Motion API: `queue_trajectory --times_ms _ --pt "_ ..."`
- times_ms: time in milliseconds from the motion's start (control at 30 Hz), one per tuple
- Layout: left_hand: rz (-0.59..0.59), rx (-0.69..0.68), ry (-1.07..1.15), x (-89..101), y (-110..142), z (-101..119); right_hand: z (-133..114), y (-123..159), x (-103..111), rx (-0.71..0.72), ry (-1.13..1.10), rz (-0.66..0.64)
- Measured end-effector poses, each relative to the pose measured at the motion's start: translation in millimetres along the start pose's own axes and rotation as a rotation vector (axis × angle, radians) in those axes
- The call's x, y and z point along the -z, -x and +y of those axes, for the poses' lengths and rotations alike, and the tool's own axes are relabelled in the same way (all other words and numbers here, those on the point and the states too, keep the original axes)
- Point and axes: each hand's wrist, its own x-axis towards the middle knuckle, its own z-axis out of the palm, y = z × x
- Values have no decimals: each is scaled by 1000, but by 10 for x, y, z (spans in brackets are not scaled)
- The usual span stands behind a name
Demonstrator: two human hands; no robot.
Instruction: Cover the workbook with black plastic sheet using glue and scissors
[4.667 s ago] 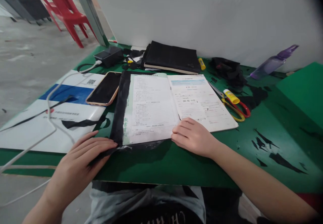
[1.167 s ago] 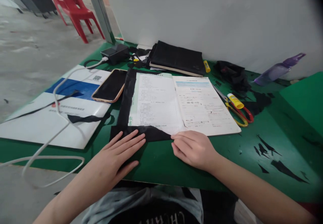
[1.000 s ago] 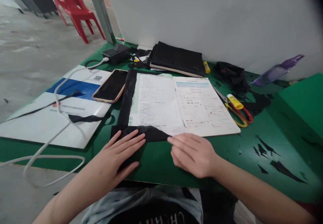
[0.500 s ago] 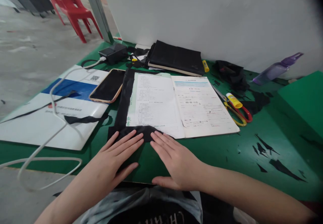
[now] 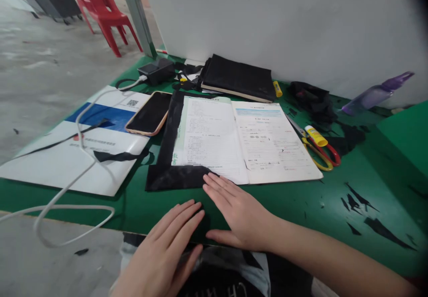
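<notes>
An open book (image 5: 214,141) with printed pages lies on the green table. Black cloth (image 5: 177,177) is folded over the left and lower edges of its left page. The fingertips of my right hand (image 5: 234,212) rest on the lower cloth fold near the book's middle; its fingers lie flat and it holds nothing. My left hand (image 5: 174,243) is at the table's front edge, apart from the book, with fingers stretched out and nothing in it. Right of the book are scissors (image 5: 323,156) with yellow and red handles and a yellow glue stick (image 5: 316,135).
A phone (image 5: 149,113) lies left of the book, near a white folder (image 5: 100,167) crossed by a white cable (image 5: 80,147). Behind are a black-covered book (image 5: 240,78) and a black adapter (image 5: 156,71). A purple spray bottle (image 5: 371,98) and black cloth scraps (image 5: 384,232) are at the right.
My left hand has come off the black cloth and drawn back toward me, to the table's front edge. My right hand stays on the fold. The view has shifted slightly.
</notes>
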Motion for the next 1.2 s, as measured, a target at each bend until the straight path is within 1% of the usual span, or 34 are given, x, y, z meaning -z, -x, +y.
queue_trajectory --times_ms 100,233,333,500,667,767,867,933,967,1000,1033,1100,1133,1200 --pt "16 10 -97 -68 -40 36 -7 -4 41 -21 -40 -16" --pt "14 80 -146 -87 -82 -26 -6 -10 109 -67 -115 -32" --pt "19 140 -149 -52 -57 -73 -12 -19 133 -89 -140 -44" --pt "50 259 -99 23 58 -145 -31 -28 125 -108 -131 -54" --pt "90 416 -137 88 147 -308 -26 -26 80 -70 -64 -65" --pt "118 453 -86 112 180 -405 -28 -33 60 -46 -6 -93" --pt "115 477 87 127 209 -432 -38 -45 60 -39 29 -111" --pt "96 569 278 145 213 -395 -43 -50 62 -36 40 -114" --pt "111 634 403 158 204 -363 -44 -52 61 -36 43 -113" --pt "153 705 548 174 185 -325 -43 -53 57 -35 45 -109" --pt "226 778 704 191 155 -287 -41 -54 52 -37 47 -104" --pt "414 895 1032 218 64 -224 -34 -54 37 -42 48 -89" --pt "507 938 1174 222 7 -206 -30 -54 30 -44 44 -80" --pt "622 995 1396 207 -115 -199 -24 -51 21 -47 26 -58"
